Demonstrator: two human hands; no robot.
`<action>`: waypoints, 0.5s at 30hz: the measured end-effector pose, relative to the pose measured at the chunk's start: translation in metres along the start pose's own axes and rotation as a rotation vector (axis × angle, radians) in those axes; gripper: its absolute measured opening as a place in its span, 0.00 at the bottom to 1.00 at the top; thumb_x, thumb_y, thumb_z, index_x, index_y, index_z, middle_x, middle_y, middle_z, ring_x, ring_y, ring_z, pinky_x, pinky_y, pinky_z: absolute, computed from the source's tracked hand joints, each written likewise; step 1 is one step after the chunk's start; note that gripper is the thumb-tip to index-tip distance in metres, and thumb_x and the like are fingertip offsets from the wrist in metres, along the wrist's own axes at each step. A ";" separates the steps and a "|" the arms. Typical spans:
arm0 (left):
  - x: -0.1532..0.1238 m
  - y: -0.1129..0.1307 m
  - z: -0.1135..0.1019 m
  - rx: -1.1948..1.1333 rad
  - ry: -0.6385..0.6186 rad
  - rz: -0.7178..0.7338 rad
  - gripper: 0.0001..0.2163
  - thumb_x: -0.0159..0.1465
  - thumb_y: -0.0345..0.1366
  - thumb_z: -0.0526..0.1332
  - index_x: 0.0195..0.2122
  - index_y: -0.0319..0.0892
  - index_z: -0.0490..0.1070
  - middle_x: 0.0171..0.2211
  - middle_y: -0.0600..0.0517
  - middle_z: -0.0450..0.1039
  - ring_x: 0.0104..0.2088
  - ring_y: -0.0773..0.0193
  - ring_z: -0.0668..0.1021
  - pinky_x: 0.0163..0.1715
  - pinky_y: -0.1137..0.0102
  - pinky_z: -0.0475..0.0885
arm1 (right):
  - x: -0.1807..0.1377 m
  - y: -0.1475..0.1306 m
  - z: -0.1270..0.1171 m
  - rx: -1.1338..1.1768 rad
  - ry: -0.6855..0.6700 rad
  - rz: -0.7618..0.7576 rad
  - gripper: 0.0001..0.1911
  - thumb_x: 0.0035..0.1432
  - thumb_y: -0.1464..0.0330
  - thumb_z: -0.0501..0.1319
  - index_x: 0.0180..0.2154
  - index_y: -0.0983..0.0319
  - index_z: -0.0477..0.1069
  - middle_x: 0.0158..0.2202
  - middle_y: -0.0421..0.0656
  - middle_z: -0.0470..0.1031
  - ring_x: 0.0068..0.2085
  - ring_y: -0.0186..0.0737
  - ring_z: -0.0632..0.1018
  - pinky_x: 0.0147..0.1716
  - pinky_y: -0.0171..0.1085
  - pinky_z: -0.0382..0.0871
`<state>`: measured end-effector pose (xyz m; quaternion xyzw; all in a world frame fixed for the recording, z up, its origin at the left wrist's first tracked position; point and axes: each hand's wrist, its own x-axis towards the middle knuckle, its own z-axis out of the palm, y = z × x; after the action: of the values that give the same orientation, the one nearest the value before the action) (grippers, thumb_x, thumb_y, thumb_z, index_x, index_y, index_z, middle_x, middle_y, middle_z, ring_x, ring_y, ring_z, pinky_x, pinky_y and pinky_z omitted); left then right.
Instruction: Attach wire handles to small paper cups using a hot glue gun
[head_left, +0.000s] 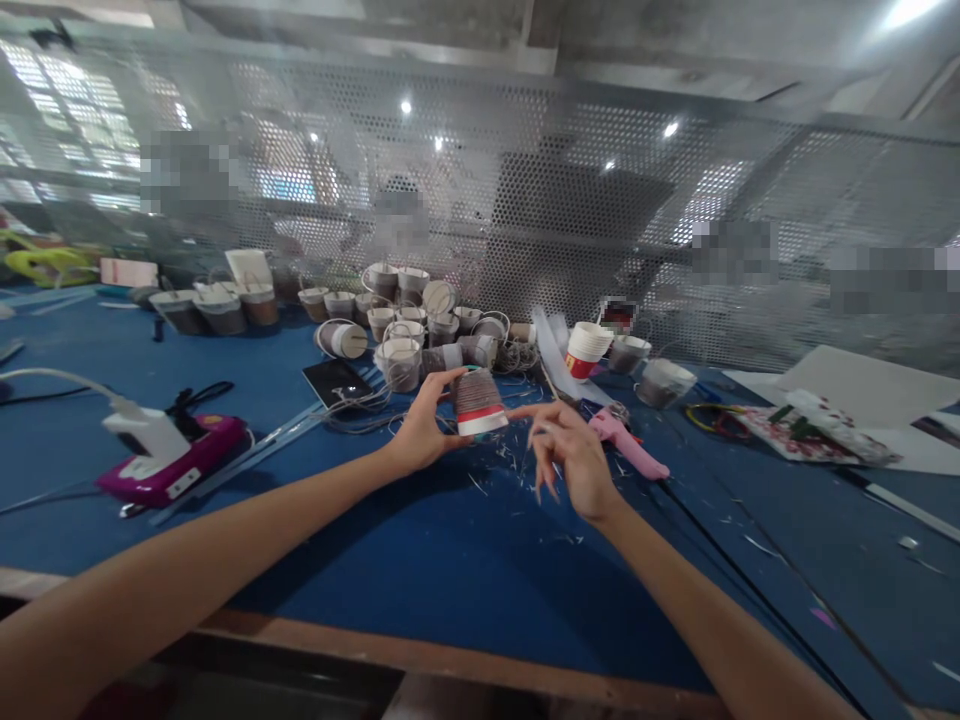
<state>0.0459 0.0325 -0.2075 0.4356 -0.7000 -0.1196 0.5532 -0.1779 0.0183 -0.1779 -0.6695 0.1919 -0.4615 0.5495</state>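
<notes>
My left hand (421, 428) grips a paper cup (478, 398), thumb at one end and fingers at the other. Grey-brown cord is wound around much of the cup, leaving a red band and a white strip bare. My right hand (577, 456) is just to the right, its index finger stretched out to the cup's edge and the other fingers loosely bent and apart. Nothing shows in that hand. Beside it on the table lies a pink glue gun (634, 447). Thin clear strands (517, 465) are scattered below the cup.
Several cord-wrapped cups with handles (401, 362) crowd the back of the blue table (420, 590). A stack of paper cups (588, 348) stands at centre right. At left is a purple power strip (176, 460); a dark phone-like slab (337, 383) lies nearer the middle. A perforated screen (450, 180) rises behind.
</notes>
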 end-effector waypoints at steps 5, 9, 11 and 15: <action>-0.001 0.000 0.001 0.013 0.003 0.037 0.35 0.47 0.31 0.70 0.55 0.48 0.58 0.54 0.46 0.62 0.55 0.52 0.68 0.55 0.53 0.67 | -0.005 0.000 0.010 -0.058 -0.248 0.078 0.08 0.60 0.62 0.55 0.36 0.60 0.63 0.54 0.46 0.70 0.15 0.19 0.63 0.18 0.30 0.71; -0.001 -0.001 0.002 0.020 0.018 0.049 0.33 0.49 0.33 0.70 0.55 0.47 0.58 0.53 0.45 0.62 0.55 0.52 0.69 0.55 0.53 0.67 | -0.001 0.001 0.006 -0.025 -0.143 0.085 0.09 0.60 0.61 0.55 0.34 0.60 0.63 0.54 0.46 0.70 0.14 0.19 0.64 0.15 0.30 0.70; -0.001 0.000 0.003 -0.006 0.024 0.049 0.33 0.49 0.33 0.70 0.55 0.47 0.57 0.54 0.45 0.62 0.56 0.52 0.69 0.56 0.54 0.67 | 0.000 0.001 0.002 0.021 -0.028 0.073 0.10 0.60 0.60 0.54 0.32 0.61 0.63 0.50 0.46 0.74 0.13 0.20 0.63 0.12 0.29 0.67; -0.002 0.004 0.003 -0.122 0.005 0.005 0.35 0.47 0.32 0.71 0.54 0.46 0.55 0.55 0.43 0.63 0.56 0.52 0.69 0.56 0.54 0.67 | 0.001 0.000 -0.004 0.063 0.024 0.057 0.13 0.59 0.60 0.55 0.28 0.61 0.63 0.42 0.44 0.78 0.11 0.20 0.62 0.11 0.28 0.65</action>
<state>0.0410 0.0352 -0.2075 0.3995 -0.6910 -0.1598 0.5808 -0.1804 0.0155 -0.1778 -0.6405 0.2030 -0.4595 0.5809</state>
